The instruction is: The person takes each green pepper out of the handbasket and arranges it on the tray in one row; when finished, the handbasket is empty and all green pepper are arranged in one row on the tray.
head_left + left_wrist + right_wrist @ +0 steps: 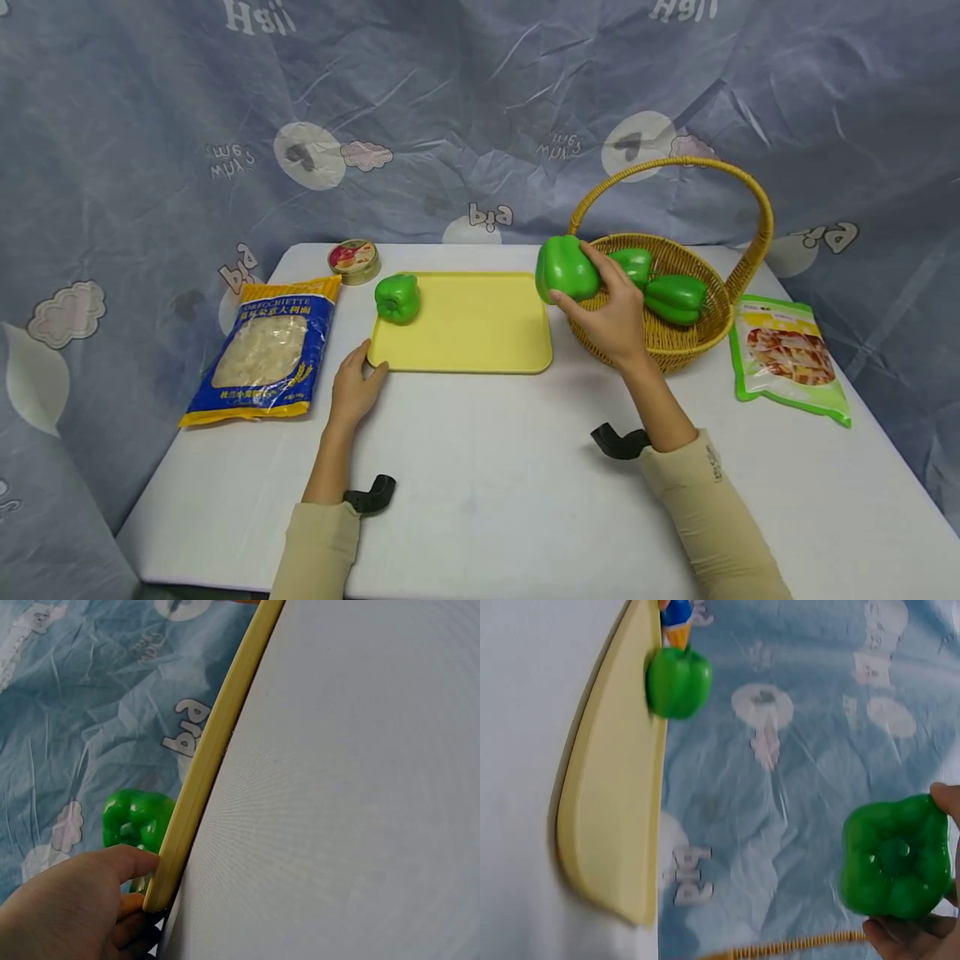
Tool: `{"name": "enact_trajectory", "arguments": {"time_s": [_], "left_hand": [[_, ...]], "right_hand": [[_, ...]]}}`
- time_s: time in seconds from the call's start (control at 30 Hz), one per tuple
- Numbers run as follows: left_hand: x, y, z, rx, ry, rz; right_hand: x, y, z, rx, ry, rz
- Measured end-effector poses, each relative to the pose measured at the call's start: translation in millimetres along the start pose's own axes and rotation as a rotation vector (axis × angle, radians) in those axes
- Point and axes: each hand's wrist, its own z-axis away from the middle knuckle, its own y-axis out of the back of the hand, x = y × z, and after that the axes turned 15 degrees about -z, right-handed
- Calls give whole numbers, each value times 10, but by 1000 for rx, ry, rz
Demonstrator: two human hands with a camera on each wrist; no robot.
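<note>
My right hand (618, 321) holds a green bell pepper (564, 268) in the air between the yellow tray (465, 333) and the wicker basket's left rim. In the right wrist view the underside of this pepper (896, 859) faces the camera, with fingers at its right side. My left hand (356, 390) grips the tray's near left corner; in the left wrist view the thumb (135, 862) lies against the rim and the other fingers are partly hidden. Another green bell pepper (397, 298) sits at the tray's far left. More green peppers (677, 298) lie in the basket (675, 342).
Left of the tray lies a blue and yellow pasta bag (262, 350), with a round tin (354, 261) behind it. A green and white food packet (791, 358) lies right of the basket, whose tall handle (761, 208) arches upward. A patterned cloth (420, 125) hangs behind the white table (480, 483).
</note>
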Motion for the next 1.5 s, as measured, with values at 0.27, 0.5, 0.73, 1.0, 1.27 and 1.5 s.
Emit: {"name": "enact_trajectory", "arguments": {"time_s": [0.27, 0.5, 0.73, 1.0, 1.27, 1.5], "left_hand": [[-14, -19, 18, -2, 3, 9], [-27, -31, 21, -1, -2, 8], [-12, -33, 12, 4, -1, -3], [-6, -12, -2, 4, -6, -10], [-8, 0, -7, 1, -8, -11], [-5, -6, -6, 10, -11, -9]], "right_hand": [[-28, -751, -138, -36, 8, 16], [187, -1317, -204, -120, -168, 62], [480, -1683, -166, -177, -338, 125], [644, -1873, -89, -223, -464, 144], [718, -2001, -48, -197, -513, 104], [711, -2129, -6, -190, -504, 60]]}}
